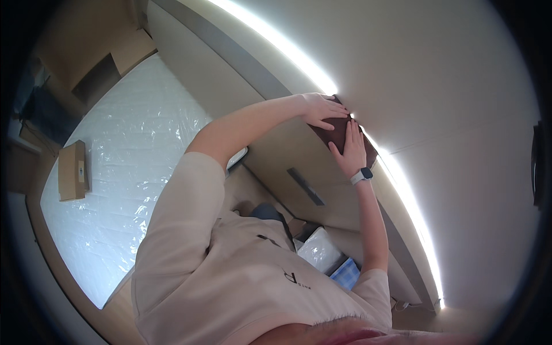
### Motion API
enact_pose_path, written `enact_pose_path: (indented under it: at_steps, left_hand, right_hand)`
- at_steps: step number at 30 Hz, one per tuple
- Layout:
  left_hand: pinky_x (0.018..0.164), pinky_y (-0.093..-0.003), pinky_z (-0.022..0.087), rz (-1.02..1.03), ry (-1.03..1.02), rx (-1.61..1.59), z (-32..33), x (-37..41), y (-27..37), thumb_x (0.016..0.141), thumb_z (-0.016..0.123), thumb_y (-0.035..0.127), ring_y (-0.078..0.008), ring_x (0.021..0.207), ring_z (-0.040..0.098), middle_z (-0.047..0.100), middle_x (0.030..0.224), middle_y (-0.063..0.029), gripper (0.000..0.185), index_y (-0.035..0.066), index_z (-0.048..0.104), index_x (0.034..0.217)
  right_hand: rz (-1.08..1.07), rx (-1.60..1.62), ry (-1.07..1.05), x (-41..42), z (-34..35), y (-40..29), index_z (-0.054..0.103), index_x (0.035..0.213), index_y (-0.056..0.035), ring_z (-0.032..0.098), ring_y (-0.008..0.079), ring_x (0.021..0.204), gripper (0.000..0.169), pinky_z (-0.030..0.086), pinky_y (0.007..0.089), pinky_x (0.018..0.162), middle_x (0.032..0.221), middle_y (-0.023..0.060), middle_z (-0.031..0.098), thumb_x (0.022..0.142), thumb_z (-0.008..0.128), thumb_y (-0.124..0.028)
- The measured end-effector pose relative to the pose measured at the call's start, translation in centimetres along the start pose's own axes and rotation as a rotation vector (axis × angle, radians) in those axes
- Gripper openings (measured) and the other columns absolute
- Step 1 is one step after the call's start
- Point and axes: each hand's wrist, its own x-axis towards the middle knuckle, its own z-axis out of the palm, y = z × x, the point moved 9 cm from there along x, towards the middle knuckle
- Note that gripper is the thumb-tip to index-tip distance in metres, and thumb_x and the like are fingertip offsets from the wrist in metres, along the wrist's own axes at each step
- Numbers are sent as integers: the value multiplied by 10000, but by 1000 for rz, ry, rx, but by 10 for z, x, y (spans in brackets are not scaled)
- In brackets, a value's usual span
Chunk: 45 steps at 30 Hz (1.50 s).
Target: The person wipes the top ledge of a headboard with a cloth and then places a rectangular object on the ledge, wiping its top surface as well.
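My left hand (323, 111) reaches across, palm down, its fingers pointing right and lying flat on a dark brown, flat piece (338, 134) whose material I cannot tell. Just beside it, my right hand (352, 146) rests flat on the same piece, fingers pointing up and thumb out to the left; a smartwatch (366, 173) with a light band is on that wrist. The brown piece lies over the pale panel's edge and covers part of a bright light strip (405, 185). The strip shows on both sides of it and in a small gap by my fingertips.
A pale wall or ceiling surface (457, 129) borders the strip. Below my hands is a wood-toned panel with a dark recessed handle (305, 186). A plastic-wrapped mattress (116, 172) at left bears a cardboard box (71, 172). Plastic-wrapped items (321, 250) and a blue checked item (346, 274) lie low.
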Motion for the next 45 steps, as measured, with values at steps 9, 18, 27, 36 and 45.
enact_pose_path:
  at_steps: [9, 18, 27, 36, 45]
  left_hand:
    - [1346, -431, 286, -64, 8, 51, 8, 1, 0, 1103, 534, 477, -244, 1632, 348, 399, 1752, -104, 727, 45, 402, 1672]
    - [1341, -493, 279, -110, -65, 104, -6, 6, -18, 1039, 619, 365, -261, 1636, 342, 378, 1769, -80, 743, 109, 379, 1694]
    - [1363, -606, 171, -144, -100, 32, -26, 8, -30, 1043, 611, 389, -233, 1637, 336, 385, 1765, -41, 730, 134, 387, 1690]
    - [1319, -640, 242, -163, 12, 92, -27, 3, -33, 1005, 661, 399, -267, 1620, 368, 409, 1749, -38, 761, 140, 414, 1676]
    - [1311, -574, 286, -126, 110, 267, -34, 14, -23, 983, 690, 419, -292, 1550, 457, 525, 1638, -91, 714, 100, 509, 1596]
  right_hand:
    - [-19, 77, 152, -6, 27, 10, 303, 1640, 131, 305, 442, 1620, 971, 258, 553, 1326, 1713, 320, 340, 1011, 674, -508]
    - [46, 201, 196, 8, 46, 10, 296, 1628, 157, 277, 438, 1629, 976, 242, 544, 1334, 1717, 318, 325, 991, 695, -466]
    - [6, 238, 193, 30, 17, 4, 306, 1629, 151, 296, 416, 1630, 988, 246, 532, 1335, 1708, 313, 344, 959, 744, -427]
    - [107, 204, 126, 26, 6, 10, 328, 1641, 109, 326, 394, 1623, 972, 271, 530, 1329, 1721, 282, 347, 948, 757, -420]
    - [115, 151, 205, 26, 0, 14, 361, 1618, 109, 378, 392, 1587, 964, 313, 506, 1318, 1693, 268, 391, 923, 790, -403]
